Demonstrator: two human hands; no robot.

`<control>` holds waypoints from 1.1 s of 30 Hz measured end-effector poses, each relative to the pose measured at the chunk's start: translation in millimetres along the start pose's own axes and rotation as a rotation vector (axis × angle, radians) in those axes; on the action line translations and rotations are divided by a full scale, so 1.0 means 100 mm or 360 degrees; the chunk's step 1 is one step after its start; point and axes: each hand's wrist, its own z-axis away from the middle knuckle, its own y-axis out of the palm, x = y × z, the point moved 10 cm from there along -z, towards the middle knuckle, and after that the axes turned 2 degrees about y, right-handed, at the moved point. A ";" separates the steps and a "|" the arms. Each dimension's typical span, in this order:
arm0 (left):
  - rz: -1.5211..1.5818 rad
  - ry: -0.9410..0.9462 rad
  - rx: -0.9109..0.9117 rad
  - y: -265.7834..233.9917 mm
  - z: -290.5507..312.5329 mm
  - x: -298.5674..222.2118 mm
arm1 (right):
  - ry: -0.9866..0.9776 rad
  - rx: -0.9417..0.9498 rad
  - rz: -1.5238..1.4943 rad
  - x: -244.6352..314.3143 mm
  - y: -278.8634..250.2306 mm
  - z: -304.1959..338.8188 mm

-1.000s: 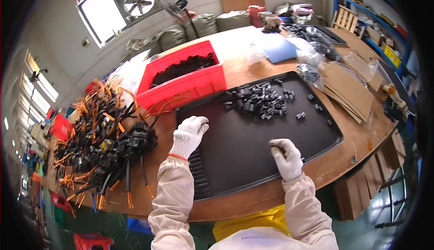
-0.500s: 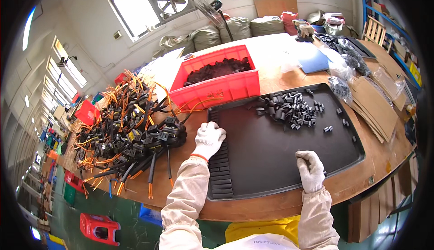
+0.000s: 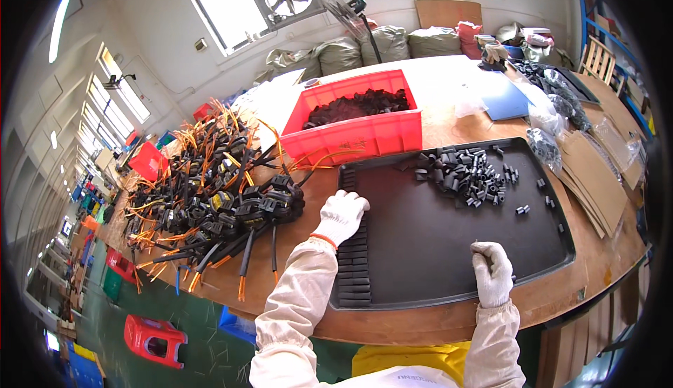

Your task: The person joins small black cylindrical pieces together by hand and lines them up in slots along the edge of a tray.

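The black tray [image 3: 420,262] is lying on the tabletop [image 3: 585,262], and its middle is the middle of my clock. The row of black pieces [image 3: 354,270] is running along the tray's edge at nine o'clock, side by side. The pile of little black tubes [image 3: 456,171] is sitting at twelve o'clock, and a few loose ones are lying apart from it at two o'clock.

The left hand [image 3: 345,213] is reaching over the row at nine o'clock. Its fingers are bending down and hiding the spot below, so I cannot tell if it is gripping a piece. The right hand [image 3: 493,272] is hanging low over the tray at five o'clock. Its fingers are curling in toward the thumb, and I cannot tell if anything tiny is sitting between them.

For neat work, I think soft fingertips are helping most, because hard pushing could be knocking the row crooked. Lining up the ends and leaving no gaps is a good way. The right sleeve should be staying off the tray's rim. The left arm should be keeping away from the big heap of wires [image 3: 217,206] beyond nine o'clock, since loose ends could be catching on the sleeve.
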 end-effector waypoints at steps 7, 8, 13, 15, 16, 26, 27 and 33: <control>-0.0081 0.0099 -0.0346 -0.44 0.14 -0.30 | -0.0002 0.0027 0.0007 -0.03 -0.01 0.01; -0.0010 -0.0006 -0.0243 -0.40 0.17 -0.23 | 0.0003 0.0023 0.0018 -0.03 0.00 0.00; -0.0891 -0.0545 -0.0122 -0.55 0.77 0.29 | -0.0009 0.0040 0.0058 -0.03 -0.01 0.02; -0.1057 -0.0771 0.0034 -0.61 1.00 0.60 | -0.0020 0.0052 0.0082 -0.05 -0.03 0.02; -0.1148 -0.0741 -0.0014 -0.64 1.15 0.73 | -0.0093 0.0082 0.0096 0.00 0.00 0.03; -0.0550 -0.0318 -0.0150 -1.24 0.67 -0.40 | -0.0178 -0.0032 0.0142 0.13 -0.02 0.01; -0.0427 -0.0156 -0.0268 -1.41 0.55 -0.63 | -0.0254 -0.0037 0.0170 0.20 0.00 0.01; 0.0317 0.0156 -0.0067 -0.66 -0.51 -0.70 | -0.0167 0.0021 0.0184 0.21 0.06 -0.01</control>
